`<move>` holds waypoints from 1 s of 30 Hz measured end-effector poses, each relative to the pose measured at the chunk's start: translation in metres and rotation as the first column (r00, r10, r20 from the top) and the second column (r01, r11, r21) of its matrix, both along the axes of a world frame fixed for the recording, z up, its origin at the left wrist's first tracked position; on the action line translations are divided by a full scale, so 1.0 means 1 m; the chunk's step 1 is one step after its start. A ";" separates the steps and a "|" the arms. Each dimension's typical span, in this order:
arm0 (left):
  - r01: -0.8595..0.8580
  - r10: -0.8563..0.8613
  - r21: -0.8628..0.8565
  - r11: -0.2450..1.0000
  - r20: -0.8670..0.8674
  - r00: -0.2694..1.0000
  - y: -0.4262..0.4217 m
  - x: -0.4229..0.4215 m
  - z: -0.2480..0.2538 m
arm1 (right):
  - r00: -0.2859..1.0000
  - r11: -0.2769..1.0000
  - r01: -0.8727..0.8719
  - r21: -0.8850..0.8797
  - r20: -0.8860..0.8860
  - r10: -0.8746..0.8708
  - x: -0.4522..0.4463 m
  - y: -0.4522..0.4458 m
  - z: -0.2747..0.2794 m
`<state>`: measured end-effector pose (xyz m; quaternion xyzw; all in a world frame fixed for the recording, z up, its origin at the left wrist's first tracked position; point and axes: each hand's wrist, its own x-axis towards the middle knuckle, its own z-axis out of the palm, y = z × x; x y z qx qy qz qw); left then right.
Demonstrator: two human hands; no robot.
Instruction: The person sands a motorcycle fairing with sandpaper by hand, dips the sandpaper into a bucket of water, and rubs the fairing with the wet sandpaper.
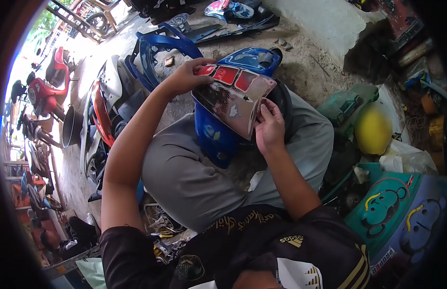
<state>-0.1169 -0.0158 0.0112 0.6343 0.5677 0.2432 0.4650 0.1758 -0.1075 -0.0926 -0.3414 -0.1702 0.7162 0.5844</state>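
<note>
A weathered motorcycle body panel (235, 98) with red stickers, scratched grey patches and a honeycomb pattern is held up above my lap. My left hand (188, 76) grips its upper left end, with fingers over the top edge. At the lower right edge, my right hand (270, 124) pinches the panel's rim between thumb and fingers. Behind and beneath the panel is a blue plastic piece (211, 130), partly hidden by it. Just beyond lies a blue patterned fairing part (247, 60). A dark rounded object (283, 98) shows beside my right hand, mostly covered.
A blue plastic frame (158, 43) and white-and-orange fairings (105, 103) lie left on the concrete floor. Tools (163, 226) are near my left knee. On the right are a green bottle (346, 106), a yellow round object (373, 129) and a green printed mat (382, 204).
</note>
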 end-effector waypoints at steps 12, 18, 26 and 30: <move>0.294 0.040 0.394 0.871 -0.653 0.756 -0.019 0.037 -0.026 | 1.000 0.996 -0.028 -0.088 -0.007 0.027 -0.019 0.008 -0.040; 0.584 0.018 0.474 0.659 -0.786 0.618 -0.022 0.041 -0.035 | 0.981 0.983 -0.174 -0.049 0.073 0.178 0.005 0.012 -0.055; 0.701 -0.093 0.336 0.629 -0.862 0.497 -0.025 0.045 -0.040 | 0.064 0.848 -0.509 -0.147 0.976 0.208 0.044 0.099 -0.123; 0.690 -0.066 0.422 0.588 -0.825 0.561 -0.025 0.041 -0.047 | -0.384 0.708 -0.539 -0.456 0.881 0.275 0.025 0.152 -0.158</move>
